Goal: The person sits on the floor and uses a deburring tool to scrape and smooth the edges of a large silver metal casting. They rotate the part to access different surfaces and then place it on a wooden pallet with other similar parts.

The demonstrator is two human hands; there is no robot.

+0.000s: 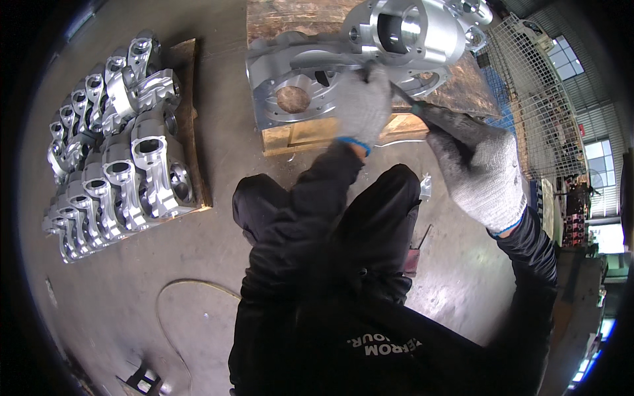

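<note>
A large machined metal casting (264, 82) with round openings lies on a wooden pallet (297, 135) in front of me. My right hand (479, 162), in a grey knit glove, is closed around the handle of a slim, file-like hand tool (400, 93). The tool's shaft slopes up and left toward the casting. My left hand (363, 102), gloved too and blurred, is over the casting's near edge with its fingers curled at the tool's far end. The tip is hidden by the glove. A cylindrical metal housing (432, 33) stands just behind.
At the left, several similar metal castings (119, 171) stand in rows beside a wooden board (191, 125). A thin hose (168, 287) curves over the floor. Near my right knee lies a red object (411, 263) with a thin rod. Wire mesh (528, 86) is at the right.
</note>
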